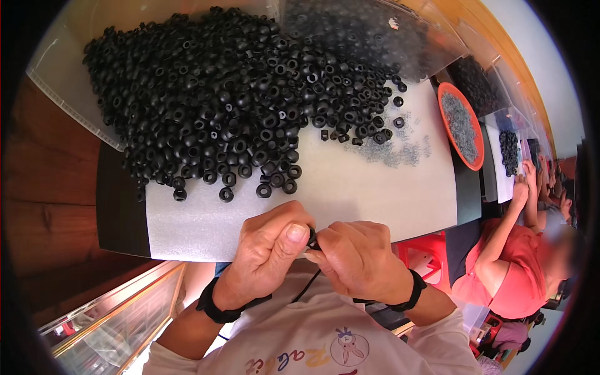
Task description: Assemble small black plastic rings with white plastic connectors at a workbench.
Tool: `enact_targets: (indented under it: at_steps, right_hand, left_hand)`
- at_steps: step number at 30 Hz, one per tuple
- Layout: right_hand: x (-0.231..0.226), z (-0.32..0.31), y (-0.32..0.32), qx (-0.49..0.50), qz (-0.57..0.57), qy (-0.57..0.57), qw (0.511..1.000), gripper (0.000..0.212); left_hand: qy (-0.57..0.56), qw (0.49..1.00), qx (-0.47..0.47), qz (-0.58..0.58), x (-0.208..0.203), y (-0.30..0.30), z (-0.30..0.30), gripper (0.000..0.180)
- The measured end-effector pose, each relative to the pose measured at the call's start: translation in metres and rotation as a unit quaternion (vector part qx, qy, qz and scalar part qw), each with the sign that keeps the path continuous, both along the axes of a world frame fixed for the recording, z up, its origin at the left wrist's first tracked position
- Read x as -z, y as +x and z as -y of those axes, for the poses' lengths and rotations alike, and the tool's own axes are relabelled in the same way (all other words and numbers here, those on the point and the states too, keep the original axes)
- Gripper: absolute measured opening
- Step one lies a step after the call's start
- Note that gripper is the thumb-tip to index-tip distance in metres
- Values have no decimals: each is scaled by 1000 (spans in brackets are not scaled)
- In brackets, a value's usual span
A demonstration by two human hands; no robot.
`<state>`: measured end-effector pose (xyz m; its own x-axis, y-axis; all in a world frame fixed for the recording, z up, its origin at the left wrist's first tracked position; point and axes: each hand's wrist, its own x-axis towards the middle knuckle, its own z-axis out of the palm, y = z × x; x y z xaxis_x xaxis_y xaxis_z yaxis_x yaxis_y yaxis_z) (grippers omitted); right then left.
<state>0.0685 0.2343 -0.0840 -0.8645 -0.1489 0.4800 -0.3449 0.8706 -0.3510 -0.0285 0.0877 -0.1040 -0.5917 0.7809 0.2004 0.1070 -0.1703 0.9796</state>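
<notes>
A small black ring-shaped part [312, 237] is pinched between my two hands, just past the near edge of a white foam sheet [375, 200]. My left hand [265, 250] is closed on its left side, thumb on top. On the other side, the curled fingers of my right hand [359, 259] press against it. Most of the part is hidden by fingers. Beyond my hands lies a large heap of black ring-shaped parts [206, 106], with several loose ones at its near edge. Small clear pieces [394, 153] are scattered on the foam, right of the heap.
The heap spills from a clear plastic bin [62, 106]. An orange bowl [480, 144] of small clear pieces stands at the right table edge. Further right, a person in a red shirt [512, 275] works at another table, near a red stool [431, 247].
</notes>
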Motion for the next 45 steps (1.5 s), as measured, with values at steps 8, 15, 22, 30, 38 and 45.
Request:
enact_targets:
  at_steps: [8, 15, 22, 30, 38, 45]
  right_hand:
    - [1, -10, -1, -47, 31, -84, 995, 30]
    - [-12, -26, -7, -56, 136, -211, 966, 48]
    - [-14, -32, -18, -156, 207, -267, 928, 54]
    - [-3, -35, -26, -187, 273, -369, 868, 44]
    - [-9, -42, -36, -189, 352, -348, 848, 51]
    - [-5, -40, -44, -188, 333, -379, 843, 42]
  left_hand:
    - [-4, 1000, 9, 6, -1, 0, 0, 34]
    - [1, 998, 54, -11, -2, -3, 0, 36]
    - [15, 997, 69, 9, 1, -5, -1, 37]
    - [-31, 995, 79, 52, -6, -9, 0, 33]
    - [-39, 991, 71, 103, -5, -11, 1, 31]
    - [-54, 991, 52, 115, -7, -15, -5, 31]
